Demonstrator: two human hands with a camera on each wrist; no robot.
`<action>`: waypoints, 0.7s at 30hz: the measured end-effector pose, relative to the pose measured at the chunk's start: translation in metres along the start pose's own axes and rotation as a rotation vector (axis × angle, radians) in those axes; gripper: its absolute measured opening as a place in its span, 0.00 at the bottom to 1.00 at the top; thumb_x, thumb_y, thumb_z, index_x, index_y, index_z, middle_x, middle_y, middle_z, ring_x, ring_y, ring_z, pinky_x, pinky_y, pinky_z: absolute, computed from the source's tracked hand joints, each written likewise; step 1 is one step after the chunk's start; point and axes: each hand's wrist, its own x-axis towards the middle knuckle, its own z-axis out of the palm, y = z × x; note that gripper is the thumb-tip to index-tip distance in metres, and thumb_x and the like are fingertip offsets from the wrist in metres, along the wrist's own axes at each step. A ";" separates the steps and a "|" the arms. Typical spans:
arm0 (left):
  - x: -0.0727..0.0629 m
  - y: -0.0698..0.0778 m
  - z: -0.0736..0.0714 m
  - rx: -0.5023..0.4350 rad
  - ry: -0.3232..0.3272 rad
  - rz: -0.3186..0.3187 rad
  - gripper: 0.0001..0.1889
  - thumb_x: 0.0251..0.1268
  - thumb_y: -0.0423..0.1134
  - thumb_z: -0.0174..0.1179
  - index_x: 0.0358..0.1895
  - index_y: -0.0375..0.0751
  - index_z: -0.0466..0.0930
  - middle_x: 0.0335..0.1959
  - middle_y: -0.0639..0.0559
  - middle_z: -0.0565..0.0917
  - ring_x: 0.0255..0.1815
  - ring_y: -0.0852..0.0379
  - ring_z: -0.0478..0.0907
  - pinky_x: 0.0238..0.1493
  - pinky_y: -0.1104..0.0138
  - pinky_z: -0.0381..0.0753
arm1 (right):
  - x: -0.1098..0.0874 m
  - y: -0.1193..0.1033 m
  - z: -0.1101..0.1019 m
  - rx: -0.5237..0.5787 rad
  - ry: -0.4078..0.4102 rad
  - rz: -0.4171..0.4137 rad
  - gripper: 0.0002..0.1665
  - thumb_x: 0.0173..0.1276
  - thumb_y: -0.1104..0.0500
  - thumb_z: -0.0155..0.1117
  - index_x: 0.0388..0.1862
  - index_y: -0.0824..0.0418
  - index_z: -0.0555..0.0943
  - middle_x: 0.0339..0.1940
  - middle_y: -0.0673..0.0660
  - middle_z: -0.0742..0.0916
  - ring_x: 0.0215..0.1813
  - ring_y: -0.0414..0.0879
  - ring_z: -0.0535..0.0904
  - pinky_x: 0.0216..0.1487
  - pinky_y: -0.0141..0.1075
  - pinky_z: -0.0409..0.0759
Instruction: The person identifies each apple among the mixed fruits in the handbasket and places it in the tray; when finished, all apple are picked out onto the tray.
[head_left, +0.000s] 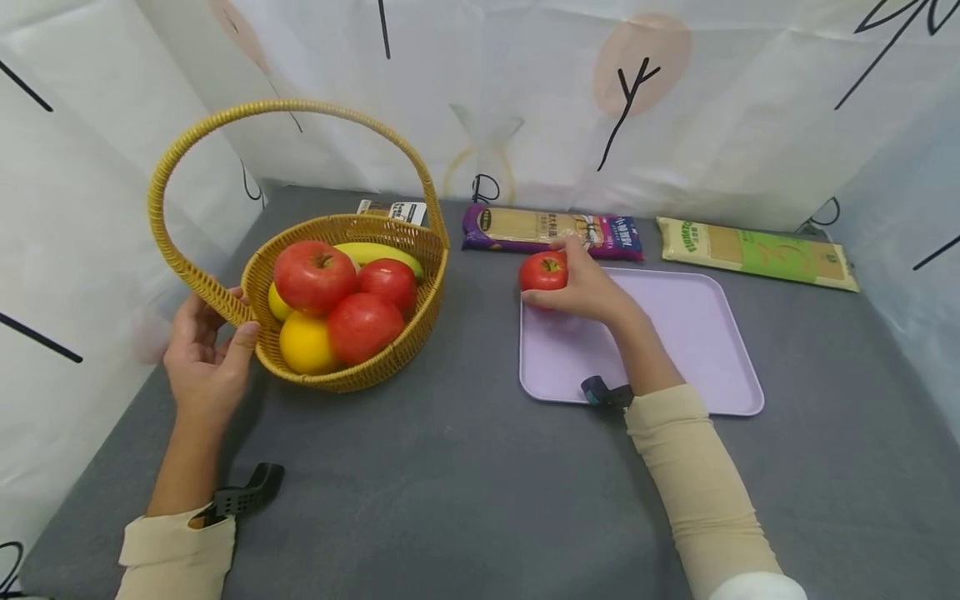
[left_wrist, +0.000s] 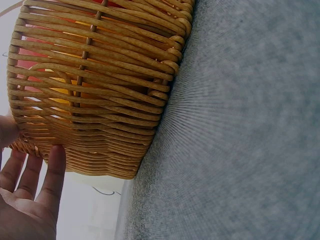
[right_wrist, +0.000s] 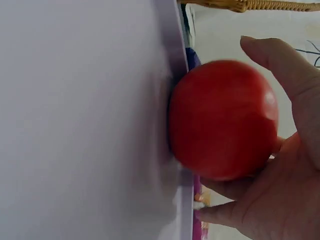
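Note:
My left hand [head_left: 206, 354] holds the side of a yellow woven basket [head_left: 390, 358] near the foot of its tall handle; in the left wrist view its fingers [left_wrist: 54, 172] meet the wicker wall. Inside the basket are several red apples [head_left: 315, 275], an orange [head_left: 307, 343], a banana [head_left: 378, 252] and another yellow fruit, partly hidden. On the right, my right hand [head_left: 581, 287] grips a red apple [head_left: 543, 273] at the far left corner of a lilac tray [head_left: 690, 333]. Seen from the right wrist, the apple [right_wrist: 222, 120] sits against the tray's surface, fingers around its side.
Behind the tray lies a purple noodle packet [head_left: 517, 229], with a green and yellow packet [head_left: 757, 254] to its right. Another packet [head_left: 405, 212] shows partly behind the basket. A white patterned curtain [head_left: 540, 100] borders the grey table [head_left: 450, 483].

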 end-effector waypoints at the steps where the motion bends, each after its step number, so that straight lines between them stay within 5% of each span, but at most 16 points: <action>1: 0.000 0.000 0.000 0.004 0.000 0.000 0.31 0.58 0.13 0.57 0.67 0.27 0.69 0.56 0.34 0.78 0.53 0.47 0.76 0.52 0.73 0.80 | -0.001 -0.004 0.001 -0.007 0.010 -0.007 0.53 0.58 0.46 0.76 0.72 0.59 0.54 0.62 0.64 0.71 0.63 0.59 0.69 0.61 0.55 0.77; 9: 0.003 0.010 0.005 0.029 -0.007 0.021 0.29 0.60 0.15 0.57 0.67 0.26 0.70 0.56 0.33 0.79 0.52 0.47 0.76 0.52 0.74 0.80 | -0.012 -0.044 0.015 -0.051 0.081 -0.182 0.50 0.58 0.45 0.76 0.74 0.59 0.64 0.71 0.58 0.70 0.71 0.54 0.63 0.67 0.55 0.71; 13: 0.002 0.009 0.004 0.028 -0.006 0.026 0.29 0.59 0.14 0.58 0.66 0.26 0.71 0.55 0.34 0.79 0.52 0.48 0.77 0.51 0.74 0.81 | -0.018 -0.065 0.033 -0.036 0.063 -0.269 0.46 0.60 0.46 0.76 0.72 0.58 0.67 0.70 0.55 0.72 0.73 0.49 0.63 0.72 0.51 0.66; 21: 0.001 0.000 -0.001 0.091 0.002 0.015 0.30 0.59 0.14 0.58 0.67 0.28 0.71 0.56 0.35 0.79 0.52 0.48 0.77 0.50 0.74 0.81 | -0.020 -0.101 0.076 0.008 0.004 -0.416 0.42 0.61 0.47 0.75 0.70 0.57 0.70 0.68 0.53 0.75 0.70 0.47 0.67 0.69 0.45 0.71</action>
